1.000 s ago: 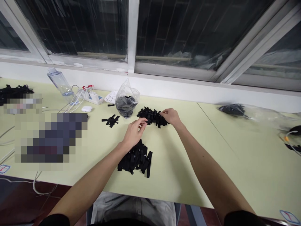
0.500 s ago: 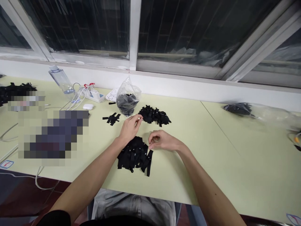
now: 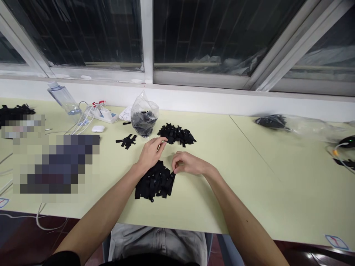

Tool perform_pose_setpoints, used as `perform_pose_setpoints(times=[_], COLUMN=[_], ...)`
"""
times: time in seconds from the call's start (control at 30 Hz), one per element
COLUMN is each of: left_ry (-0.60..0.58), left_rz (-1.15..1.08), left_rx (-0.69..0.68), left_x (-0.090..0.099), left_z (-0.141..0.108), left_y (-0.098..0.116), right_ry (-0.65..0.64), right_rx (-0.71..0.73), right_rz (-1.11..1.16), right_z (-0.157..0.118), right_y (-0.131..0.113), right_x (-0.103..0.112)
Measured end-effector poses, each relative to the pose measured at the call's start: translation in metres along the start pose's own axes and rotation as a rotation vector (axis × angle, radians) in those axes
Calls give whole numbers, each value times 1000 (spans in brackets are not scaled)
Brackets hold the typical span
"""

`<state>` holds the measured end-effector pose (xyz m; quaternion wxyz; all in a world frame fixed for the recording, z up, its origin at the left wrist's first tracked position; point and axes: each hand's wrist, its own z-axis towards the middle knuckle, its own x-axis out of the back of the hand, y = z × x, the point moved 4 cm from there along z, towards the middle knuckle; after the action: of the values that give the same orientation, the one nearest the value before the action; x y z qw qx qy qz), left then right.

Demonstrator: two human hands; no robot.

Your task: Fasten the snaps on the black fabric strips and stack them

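In front of me lies a near pile of black fabric strips (image 3: 155, 181), several with small white marks. My right hand (image 3: 190, 163) is at its right edge, with thumb and forefinger pinched on the top end of a black fabric strip (image 3: 170, 181). My left hand (image 3: 152, 152) is stretched over the pile's upper side. Its thumb and forefinger are close together beside a farther heap of black strips (image 3: 178, 135); what they hold, if anything, is too small to make out.
A clear plastic bag of black pieces (image 3: 144, 120) stands behind my left hand, with a few loose strips (image 3: 127, 141) to its left. Farther left are a power strip (image 3: 107, 115), a white case (image 3: 98, 129) and a tilted bottle (image 3: 65, 99). Another plastic bag (image 3: 277, 122) lies right.
The strip at my right fingers has shifted left and up against the pile, where it stuck out before. My left hand stays over the pile's upper side. The whole view has shifted slightly.
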<state>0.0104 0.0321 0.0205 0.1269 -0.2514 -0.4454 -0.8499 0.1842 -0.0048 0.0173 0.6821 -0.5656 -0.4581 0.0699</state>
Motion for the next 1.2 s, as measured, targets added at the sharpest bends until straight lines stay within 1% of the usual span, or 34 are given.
perform_pose_setpoints(times=[0.2,0.27,0.33,0.4,0.47,0.7,0.87,1.03,1.2], left_ry=[-42,-85,-146,-200,-223,-264,-273,-256,-196], left_rz=[-32,-25,-30,-52,-81,-146,-150,-192,-346], left_rx=[-88,-132,-161,-158,-133,-69,-93,-75,30], left_x=[-2,-3,-6,-9,-11,-12,-12,-12,-8], left_z=[-2,-3,-4,-5,-6,-5,-5,-4,-2], left_y=[14,19,22,23,21,15,19,19,13], right_ry=[2,63,169,272,315,285,340,366,372], right_rx=[-17,-25,-18,-9,-5,-14,-4,7,15], right_rz=[186,208,232,261,294,385,410,449,516], right_z=[-4,-3,-2,-2,-1,2,0,-1,-1], right_y=[-6,-6,-3,1,4,8,8,12,15], right_x=[9,14,19,23,23,17,22,25,26])
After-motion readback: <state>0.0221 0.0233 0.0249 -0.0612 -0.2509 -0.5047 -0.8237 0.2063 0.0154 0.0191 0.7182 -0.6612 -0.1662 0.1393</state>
